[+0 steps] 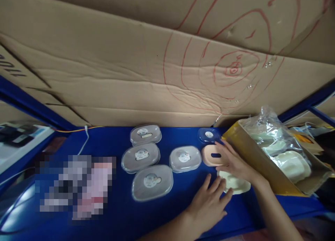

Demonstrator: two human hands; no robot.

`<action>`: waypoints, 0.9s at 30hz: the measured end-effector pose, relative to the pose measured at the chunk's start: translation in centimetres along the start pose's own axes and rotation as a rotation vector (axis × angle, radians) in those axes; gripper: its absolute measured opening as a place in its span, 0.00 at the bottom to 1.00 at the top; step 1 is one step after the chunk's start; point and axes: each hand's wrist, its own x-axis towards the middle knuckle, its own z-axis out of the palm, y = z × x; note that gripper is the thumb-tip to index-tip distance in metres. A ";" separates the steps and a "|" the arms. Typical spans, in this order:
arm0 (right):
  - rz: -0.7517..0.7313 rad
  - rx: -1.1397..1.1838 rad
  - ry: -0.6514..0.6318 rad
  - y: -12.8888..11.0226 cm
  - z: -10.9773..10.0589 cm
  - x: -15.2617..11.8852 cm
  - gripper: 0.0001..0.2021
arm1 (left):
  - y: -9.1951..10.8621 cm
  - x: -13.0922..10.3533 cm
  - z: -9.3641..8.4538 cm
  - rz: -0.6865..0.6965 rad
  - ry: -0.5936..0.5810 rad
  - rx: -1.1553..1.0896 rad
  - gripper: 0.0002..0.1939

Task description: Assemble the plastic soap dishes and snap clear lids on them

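Observation:
My left hand (209, 206) hovers palm down, fingers spread, with its fingertips over the left end of a cream moulded tray (237, 183). I cannot tell whether they touch it. My right hand (235, 160) reaches round the right end of a peach oval box (211, 155) with a dark slot in its top. Its fingers lie along the far edge and its thumb is at the near edge. Beside that box stands a clear-lidded oval container (185, 159) with a round label. A clear lid (208, 134) with a label lies just behind the peach box.
Several lidded containers form a column at left, including a near one (152, 183). A cardboard box (261, 157) at right holds cream pieces in clear plastic (274, 136). Blurred-out packets (94, 188) lie at left. A cardboard wall (131, 77) rises behind the blue surface (104, 139).

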 end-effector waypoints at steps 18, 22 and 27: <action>-0.078 -0.102 -0.028 -11.4 5.8 -7.7 0.41 | -1.7 -10.4 -2.2 -0.496 0.088 -0.234 0.34; -0.112 -0.174 0.010 -12.7 6.7 -7.3 0.40 | -2.4 -10.0 -2.6 -0.473 0.026 -0.272 0.38; -0.202 -0.050 -0.069 -11.5 4.8 -6.7 0.36 | -1.9 -10.2 -2.6 -0.513 -0.010 -0.246 0.34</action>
